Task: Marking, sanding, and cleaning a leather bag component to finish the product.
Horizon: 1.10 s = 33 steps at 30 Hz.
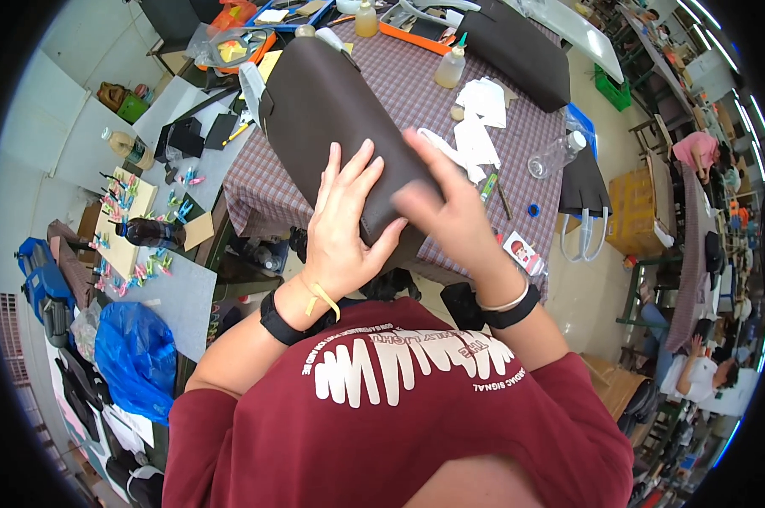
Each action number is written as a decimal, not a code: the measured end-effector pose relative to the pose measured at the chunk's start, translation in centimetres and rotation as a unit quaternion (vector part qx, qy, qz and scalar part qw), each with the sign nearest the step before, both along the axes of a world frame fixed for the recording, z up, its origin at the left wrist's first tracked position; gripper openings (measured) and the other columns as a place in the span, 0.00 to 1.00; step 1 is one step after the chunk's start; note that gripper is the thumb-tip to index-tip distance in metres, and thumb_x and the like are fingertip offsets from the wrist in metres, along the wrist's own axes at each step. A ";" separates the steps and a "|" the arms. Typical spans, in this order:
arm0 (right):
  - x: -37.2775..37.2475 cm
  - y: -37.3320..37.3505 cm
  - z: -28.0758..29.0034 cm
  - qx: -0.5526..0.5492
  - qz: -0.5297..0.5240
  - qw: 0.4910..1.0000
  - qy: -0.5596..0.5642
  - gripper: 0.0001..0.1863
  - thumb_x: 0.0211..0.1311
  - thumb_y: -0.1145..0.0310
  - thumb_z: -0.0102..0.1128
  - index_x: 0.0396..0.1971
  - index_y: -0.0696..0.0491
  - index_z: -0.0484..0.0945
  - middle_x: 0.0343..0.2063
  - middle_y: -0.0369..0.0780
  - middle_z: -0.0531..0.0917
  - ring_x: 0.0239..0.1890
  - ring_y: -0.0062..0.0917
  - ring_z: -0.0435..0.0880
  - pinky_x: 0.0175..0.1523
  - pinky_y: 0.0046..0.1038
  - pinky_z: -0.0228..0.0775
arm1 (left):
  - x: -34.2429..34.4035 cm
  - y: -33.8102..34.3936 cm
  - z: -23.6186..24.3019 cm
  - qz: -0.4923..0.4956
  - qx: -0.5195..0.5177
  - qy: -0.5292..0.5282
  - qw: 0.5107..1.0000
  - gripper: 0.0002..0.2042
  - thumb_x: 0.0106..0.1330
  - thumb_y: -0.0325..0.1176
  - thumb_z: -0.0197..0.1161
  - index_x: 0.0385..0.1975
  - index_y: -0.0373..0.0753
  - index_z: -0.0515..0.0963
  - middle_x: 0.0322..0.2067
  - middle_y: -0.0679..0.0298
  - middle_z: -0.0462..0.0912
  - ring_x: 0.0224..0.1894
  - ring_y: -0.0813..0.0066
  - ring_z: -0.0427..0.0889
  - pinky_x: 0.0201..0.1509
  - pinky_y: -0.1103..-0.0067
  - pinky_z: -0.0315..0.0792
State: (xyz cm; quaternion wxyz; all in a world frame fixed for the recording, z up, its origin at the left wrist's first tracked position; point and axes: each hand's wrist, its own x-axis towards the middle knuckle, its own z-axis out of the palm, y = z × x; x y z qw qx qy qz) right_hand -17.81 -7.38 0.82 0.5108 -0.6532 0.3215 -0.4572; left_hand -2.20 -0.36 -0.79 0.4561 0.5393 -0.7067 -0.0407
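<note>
A dark brown leather-like bag body (323,102) lies tilted on the checked tablecloth, its near end toward me. Pale handle pieces show at its far end. My left hand (344,216) rests flat on its near part, fingers stretched out and slightly spread. At the bag's near right edge is my right hand (459,212), partly smeared by motion. Its index finger is extended and its thumb stands apart; the other fingers are hard to make out. Neither hand appears to grip anything.
Right of the bag are crumpled white sheets (484,106), a clear bottle (556,155), a green-tipped glue bottle (450,68) and a green cutter (489,186). Another dark bag (518,51) lies beyond. On the left, clothes pegs (124,195) surround a dark bottle (150,233).
</note>
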 end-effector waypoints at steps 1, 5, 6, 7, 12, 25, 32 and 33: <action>0.2 0.3 0.0 -0.197 -0.032 0.967 0.161 0.26 0.61 0.61 0.62 0.58 0.53 0.72 0.54 0.53 0.76 0.55 0.27 0.78 0.56 0.27 0.70 | 0.0 -0.3 0.1 0.003 -0.003 0.004 1.000 0.34 0.50 0.28 0.70 0.61 0.34 0.66 0.64 0.47 0.65 0.69 0.39 0.56 0.69 0.58 0.57; 0.3 -2.1 -1.2 0.047 -0.030 0.998 -0.029 0.21 0.67 0.65 0.54 0.58 0.56 0.71 0.41 0.46 0.85 0.42 0.28 0.85 0.51 0.26 0.74 | 0.2 0.6 0.3 -0.005 -0.013 0.004 1.000 0.34 0.49 0.28 0.70 0.60 0.35 0.65 0.64 0.47 0.64 0.69 0.40 0.56 0.69 0.56 0.56; -0.9 -3.0 -1.0 0.168 -0.015 0.980 -0.105 0.19 0.71 0.66 0.48 0.58 0.57 0.71 0.40 0.44 0.85 0.39 0.26 0.85 0.47 0.25 0.75 | 0.2 0.8 0.3 -0.005 -0.013 0.004 1.000 0.34 0.49 0.28 0.70 0.60 0.35 0.65 0.64 0.47 0.64 0.69 0.40 0.56 0.69 0.56 0.56; -2.2 -4.7 -2.1 0.187 -0.077 0.979 -0.034 0.19 0.73 0.63 0.45 0.58 0.55 0.71 0.39 0.43 0.85 0.39 0.27 0.85 0.43 0.24 0.76 | 0.3 1.0 0.4 -0.004 -0.019 0.004 1.000 0.34 0.49 0.28 0.70 0.59 0.35 0.65 0.64 0.48 0.64 0.69 0.40 0.55 0.69 0.55 0.55; -7.8 -9.5 -15.5 -0.032 -0.144 0.742 0.654 0.17 0.62 0.56 0.55 0.36 0.54 0.82 0.37 0.50 0.83 0.40 0.44 0.84 0.45 0.43 0.76 | -0.8 1.5 2.2 0.014 0.030 -0.029 0.999 0.37 0.47 0.33 0.73 0.60 0.37 0.65 0.63 0.52 0.65 0.70 0.44 0.55 0.69 0.54 0.53; -8.3 -7.4 -17.3 -0.036 -0.206 0.783 0.586 0.11 0.58 0.66 0.62 0.38 0.55 0.77 0.33 0.47 0.82 0.35 0.41 0.83 0.41 0.40 0.75 | -1.3 0.2 1.2 0.044 0.020 -0.004 0.999 0.30 0.50 0.32 0.73 0.56 0.39 0.73 0.60 0.60 0.72 0.68 0.50 0.61 0.69 0.50 0.51; -2.5 0.8 4.1 -0.028 -0.058 0.996 0.061 0.16 0.63 0.75 0.56 0.51 0.55 0.75 0.35 0.35 0.81 0.34 0.13 0.78 0.38 0.19 0.72 | -1.1 0.2 0.8 0.048 0.000 0.006 0.999 0.29 0.49 0.30 0.73 0.55 0.38 0.74 0.58 0.60 0.74 0.67 0.50 0.63 0.69 0.49 0.51; -1.2 2.1 4.6 -0.043 -0.060 0.995 0.065 0.16 0.63 0.75 0.57 0.51 0.55 0.75 0.36 0.36 0.82 0.34 0.14 0.78 0.39 0.20 0.72 | -1.2 0.0 0.9 0.046 0.002 0.008 0.999 0.29 0.49 0.31 0.73 0.54 0.38 0.75 0.58 0.61 0.74 0.67 0.51 0.63 0.69 0.49 0.51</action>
